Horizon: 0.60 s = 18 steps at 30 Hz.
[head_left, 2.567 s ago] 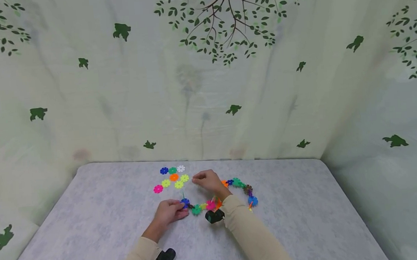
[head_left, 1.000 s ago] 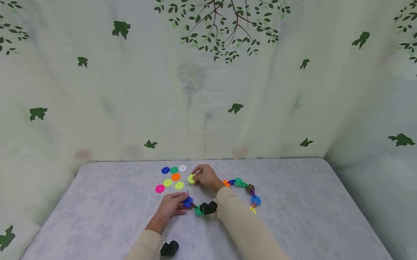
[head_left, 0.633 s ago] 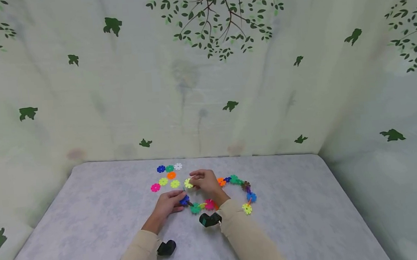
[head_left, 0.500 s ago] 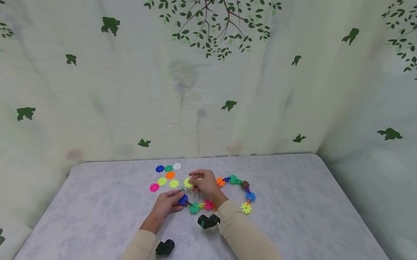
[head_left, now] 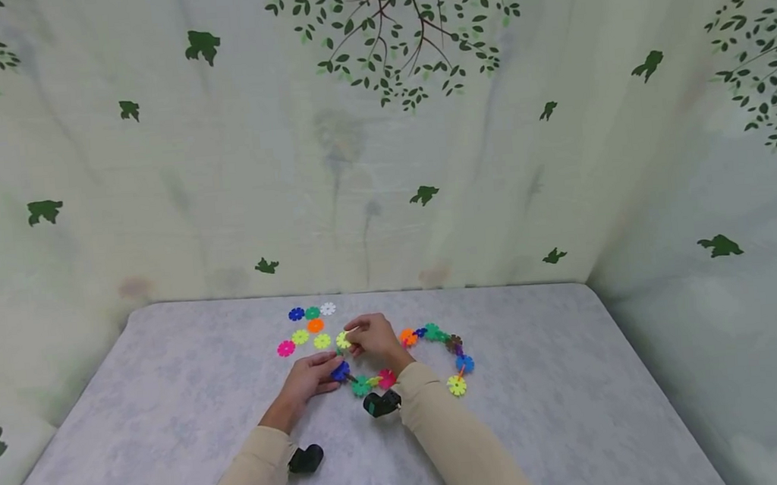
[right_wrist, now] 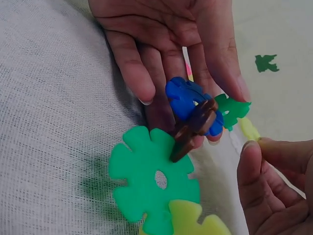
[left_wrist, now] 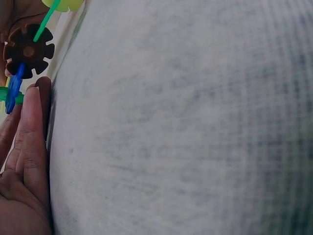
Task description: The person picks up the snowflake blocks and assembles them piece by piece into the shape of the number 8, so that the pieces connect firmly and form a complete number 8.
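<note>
Your left hand (head_left: 308, 379) steadies the blue disc (right_wrist: 188, 100) ending the linked chain (head_left: 430, 336) on the bench (head_left: 169, 412), fingers curled round it, so your right hand (head_left: 371, 335), just beyond, can bring its pinched yellow-green disc (head_left: 343, 340) in.

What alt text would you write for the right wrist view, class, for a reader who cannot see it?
A left hand holds a blue flower-shaped disc slotted into a brown disc, above a large green disc on grey cloth. The right hand's fingers curl nearby.

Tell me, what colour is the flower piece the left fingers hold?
Blue piece, with a brown one slotted into it; clearest in the right wrist view.
</note>
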Available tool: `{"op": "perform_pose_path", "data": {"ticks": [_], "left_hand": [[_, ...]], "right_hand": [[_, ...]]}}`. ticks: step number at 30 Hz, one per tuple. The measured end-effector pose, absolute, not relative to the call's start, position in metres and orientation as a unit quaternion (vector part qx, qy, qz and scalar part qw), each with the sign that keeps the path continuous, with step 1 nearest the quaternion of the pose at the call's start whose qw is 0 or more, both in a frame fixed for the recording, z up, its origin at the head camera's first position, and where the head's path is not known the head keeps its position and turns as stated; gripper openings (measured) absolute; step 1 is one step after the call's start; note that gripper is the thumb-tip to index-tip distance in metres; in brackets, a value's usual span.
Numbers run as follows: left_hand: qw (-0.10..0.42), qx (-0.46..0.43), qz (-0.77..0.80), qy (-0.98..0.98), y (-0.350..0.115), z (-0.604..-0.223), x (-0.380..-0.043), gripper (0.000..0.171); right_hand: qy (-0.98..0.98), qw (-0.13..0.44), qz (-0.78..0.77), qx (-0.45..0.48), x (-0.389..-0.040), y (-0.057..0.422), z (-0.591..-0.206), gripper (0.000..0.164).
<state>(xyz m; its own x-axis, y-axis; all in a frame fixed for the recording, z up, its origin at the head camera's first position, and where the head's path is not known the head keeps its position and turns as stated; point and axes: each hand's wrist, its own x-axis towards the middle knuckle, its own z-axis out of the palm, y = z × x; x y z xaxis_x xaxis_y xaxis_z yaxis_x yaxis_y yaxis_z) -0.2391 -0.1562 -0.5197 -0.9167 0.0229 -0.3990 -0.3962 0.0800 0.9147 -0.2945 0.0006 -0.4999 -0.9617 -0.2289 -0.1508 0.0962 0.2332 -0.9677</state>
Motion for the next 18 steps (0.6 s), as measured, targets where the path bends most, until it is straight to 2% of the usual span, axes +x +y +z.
{"op": "perform_pose_path", "data": {"ticks": [7,18], "left_hand": [[0.159,-0.116,0.658,0.727,-0.1542,-0.5223,-0.2381,0.049],[0.101,-0.106,0.633,0.760,-0.1485,-0.5272,-0.2405,0.034]], "right_hand": [[0.783,0.160,-0.596,-0.072,-0.2951,-0.0007,-0.5057,0.016],[0.758,0.154,-0.630,-0.063,-0.2925,-0.0051,-0.5043,0.015]]}}
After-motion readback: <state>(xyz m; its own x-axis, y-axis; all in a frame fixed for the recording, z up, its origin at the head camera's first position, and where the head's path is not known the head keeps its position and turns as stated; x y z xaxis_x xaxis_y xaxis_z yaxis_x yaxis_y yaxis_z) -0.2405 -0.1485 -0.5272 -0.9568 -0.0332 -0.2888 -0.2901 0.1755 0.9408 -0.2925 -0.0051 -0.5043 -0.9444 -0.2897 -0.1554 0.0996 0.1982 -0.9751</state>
